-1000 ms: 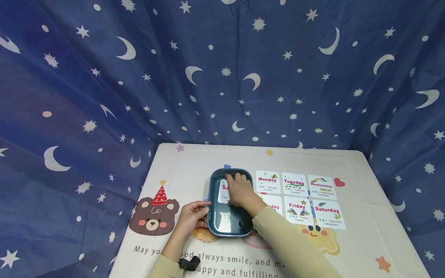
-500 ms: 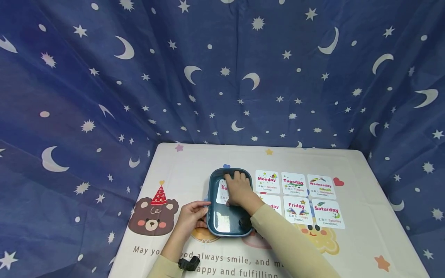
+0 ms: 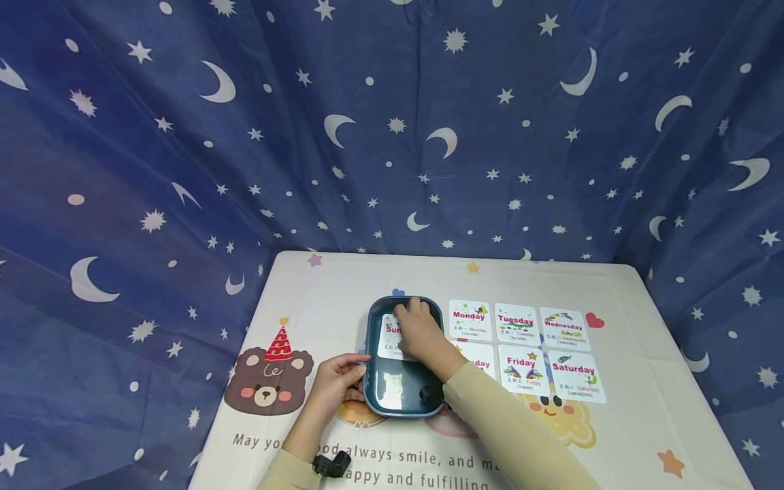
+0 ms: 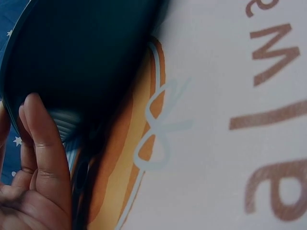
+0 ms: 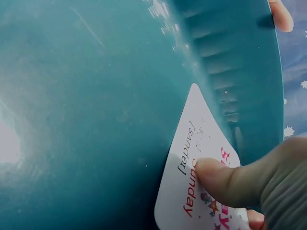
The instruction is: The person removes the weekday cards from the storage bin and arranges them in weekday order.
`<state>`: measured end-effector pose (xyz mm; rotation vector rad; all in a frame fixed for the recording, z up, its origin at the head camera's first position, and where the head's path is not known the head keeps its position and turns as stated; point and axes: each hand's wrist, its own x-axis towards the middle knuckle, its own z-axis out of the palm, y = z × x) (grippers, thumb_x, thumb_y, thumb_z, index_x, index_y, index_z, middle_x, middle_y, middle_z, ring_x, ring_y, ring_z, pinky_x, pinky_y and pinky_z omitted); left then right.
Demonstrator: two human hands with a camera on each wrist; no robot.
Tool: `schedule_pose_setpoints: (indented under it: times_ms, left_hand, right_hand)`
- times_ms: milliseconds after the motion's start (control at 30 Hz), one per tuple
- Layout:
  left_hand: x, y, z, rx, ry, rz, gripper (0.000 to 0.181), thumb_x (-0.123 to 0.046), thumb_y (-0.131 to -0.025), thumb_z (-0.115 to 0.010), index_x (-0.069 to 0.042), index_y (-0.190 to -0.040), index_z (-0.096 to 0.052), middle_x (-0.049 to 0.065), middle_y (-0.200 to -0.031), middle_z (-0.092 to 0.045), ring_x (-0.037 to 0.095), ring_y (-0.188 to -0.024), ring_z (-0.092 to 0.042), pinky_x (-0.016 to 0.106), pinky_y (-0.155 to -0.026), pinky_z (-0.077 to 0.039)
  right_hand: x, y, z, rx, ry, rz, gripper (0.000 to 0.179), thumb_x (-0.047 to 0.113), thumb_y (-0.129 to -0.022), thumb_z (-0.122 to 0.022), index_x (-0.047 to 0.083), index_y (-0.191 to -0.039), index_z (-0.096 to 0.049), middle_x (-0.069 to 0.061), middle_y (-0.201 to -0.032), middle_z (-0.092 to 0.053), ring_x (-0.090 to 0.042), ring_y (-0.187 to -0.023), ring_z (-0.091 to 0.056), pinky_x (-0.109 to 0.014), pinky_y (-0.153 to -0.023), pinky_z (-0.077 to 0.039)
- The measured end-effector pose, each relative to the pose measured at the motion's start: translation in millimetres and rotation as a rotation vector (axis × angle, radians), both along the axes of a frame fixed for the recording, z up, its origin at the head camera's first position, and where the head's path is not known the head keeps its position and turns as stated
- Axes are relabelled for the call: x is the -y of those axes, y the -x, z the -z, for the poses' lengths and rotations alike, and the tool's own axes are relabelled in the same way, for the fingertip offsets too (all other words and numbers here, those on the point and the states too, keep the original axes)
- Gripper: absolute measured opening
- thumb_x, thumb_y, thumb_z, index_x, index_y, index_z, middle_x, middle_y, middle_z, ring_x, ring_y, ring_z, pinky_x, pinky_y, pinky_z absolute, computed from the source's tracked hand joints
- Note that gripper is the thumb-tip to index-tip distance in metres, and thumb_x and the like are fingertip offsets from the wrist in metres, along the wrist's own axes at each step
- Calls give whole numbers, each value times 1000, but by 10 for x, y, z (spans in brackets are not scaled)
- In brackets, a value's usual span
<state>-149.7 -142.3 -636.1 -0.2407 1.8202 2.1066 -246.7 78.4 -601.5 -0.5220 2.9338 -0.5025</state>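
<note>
A dark teal plastic box (image 3: 384, 371) lies open-side up on the table. My left hand (image 3: 334, 382) grips the box's left wall, with a fingertip (image 5: 283, 17) over the rim in the right wrist view; outside the wall, fingers (image 4: 44, 143) show in the left wrist view. Inside the box, my right hand (image 3: 427, 341) pinches a white "Sunday" card (image 3: 392, 339). In the right wrist view the thumb (image 5: 218, 179) presses on the card's printed face and a fingertip shows at its lower edge. Part of the card is hidden by the hand.
Right of the box, square weekday cards lie in two rows, among them the Monday card (image 3: 470, 325) and Saturday card (image 3: 576, 378). A forearm partly covers one lower card. The printed white tablecloth (image 3: 643, 327) meets a blue star-patterned curtain (image 3: 392, 204) behind.
The Sunday card has shifted a little left inside the box and more of its print shows. My right hand's fingers have bunched slightly; my left hand stays on the box.
</note>
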Motion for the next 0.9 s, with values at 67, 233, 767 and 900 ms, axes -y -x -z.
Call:
schedule_pose_setpoints:
  times_ms: [67, 233, 767, 900]
  left_hand:
    - [1, 0, 0, 1, 2, -4, 34, -4, -103, -69, 7, -135, -69, 2, -80, -69, 14, -62, -65, 31, -57, -64]
    - [-4, -1, -3, 0, 8, -3, 35, -5, -102, -70, 6, -135, -69, 2, -82, -69, 14, -62, -66, 31, -57, -65]
    - [-6, -18, -42, -1, 9, -9, 33, -3, -103, -68, 7, -135, -68, 5, -83, -69, 15, -60, -64, 32, -57, -64]
    - [-8, -19, -46, 2, 11, -9, 33, -3, -103, -69, 7, -134, -69, 5, -82, -69, 15, -61, -64, 33, -58, -65]
  right_hand:
    - [3, 2, -10, 4, 22, 10, 58, 8, -86, -85, 8, -139, -62, -14, -121, -54, -27, -105, -47, -38, -88, -54]
    - [21, 14, -29, 12, 56, 14, 53, 2, -89, -79, 10, -139, -64, -11, -121, -58, -25, -106, -52, -36, -88, -54]
    - [13, 2, -140, 71, 292, 82, 46, 1, -92, -80, 13, -135, -67, -11, -128, -70, -25, -112, -66, -45, -102, -59]
    - [-22, -3, -174, 89, 352, 99, 48, 2, -93, -80, 14, -137, -66, -12, -136, -70, -25, -116, -67, -46, -103, -59]
